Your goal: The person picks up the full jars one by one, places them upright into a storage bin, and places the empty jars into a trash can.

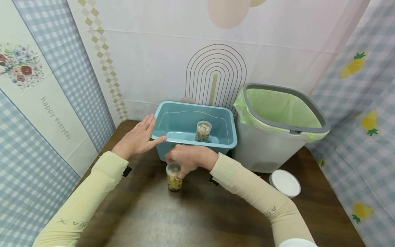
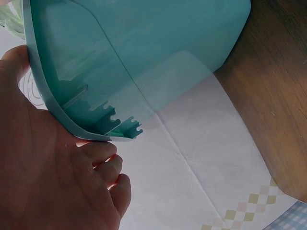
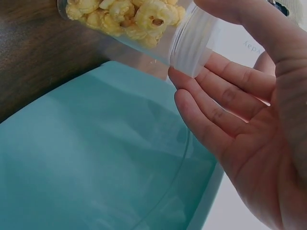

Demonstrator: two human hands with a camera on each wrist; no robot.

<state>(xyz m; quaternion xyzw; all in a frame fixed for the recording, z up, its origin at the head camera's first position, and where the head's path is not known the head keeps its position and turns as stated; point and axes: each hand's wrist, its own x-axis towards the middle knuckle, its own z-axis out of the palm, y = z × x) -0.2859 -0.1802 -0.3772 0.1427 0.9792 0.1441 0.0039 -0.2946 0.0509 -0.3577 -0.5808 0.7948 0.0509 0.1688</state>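
Observation:
My right hand (image 1: 189, 157) pinches a clear plastic jar of popcorn (image 1: 174, 181) by its lidded top, in front of the blue-green bin (image 1: 229, 144). In the right wrist view the jar's translucent lid (image 3: 196, 40) sits between thumb and fingers, with yellow popcorn (image 3: 139, 17) behind the clear wall. Whether the jar's base touches the table cannot be told. My left hand (image 1: 139, 135), fingers straight, rests against the bin's left end, its thumb by the front rim. Inside the bin stands another clear jar (image 1: 203, 132), filled with pale nut-like pieces.
To the bin's right stands a light grey trash can (image 1: 262, 151) with a grey rim and green liner (image 1: 284, 106). A round white-lidded container (image 1: 285, 183) lies on the brown wooden table (image 1: 148, 219) near its right edge. Printed cloth (image 1: 148, 65) hangs behind and at both sides.

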